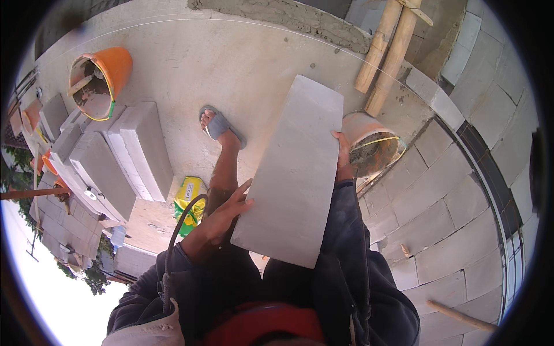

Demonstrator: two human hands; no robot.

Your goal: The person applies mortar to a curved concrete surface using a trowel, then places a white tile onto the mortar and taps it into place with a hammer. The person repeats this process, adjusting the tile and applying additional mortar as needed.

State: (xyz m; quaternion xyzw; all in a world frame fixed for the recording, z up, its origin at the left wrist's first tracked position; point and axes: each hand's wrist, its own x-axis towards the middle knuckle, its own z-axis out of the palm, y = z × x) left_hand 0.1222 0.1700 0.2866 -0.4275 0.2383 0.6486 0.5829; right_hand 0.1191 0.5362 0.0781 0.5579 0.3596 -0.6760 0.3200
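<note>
- Floor (161, 69), pale, dusty, spotted with grey near the far edge
- Blockwork (444, 219), grey, jointed, filling the right side
- Stack (141, 144), several grey blocks set close together, at the left
- Block (294, 173), one, grey, smooth-faced, long; between the two hands in mid-view, slanted, its near end over dark trousers
- Poles (395, 63), two, wooden, side by side, at upper right
- Orange bucket (118, 66), tipped, mouth toward the left, grey matter inside, beyond the stack
- Second bucket (360, 124), smeared, yellow-edged, grey matter inside, just beside the right hand
- Bag (190, 202), yellow and green (print on its upper part), between stack and left forearm
- Sandal (217, 125), grey, worn on a foot, left of the block
- Left hand (225, 216), fingers spread, tips at the block's left edge; firmness of hold cannot be told
- Right hand (343, 151), clamped on the block's right edge, thumb upon the face
</note>
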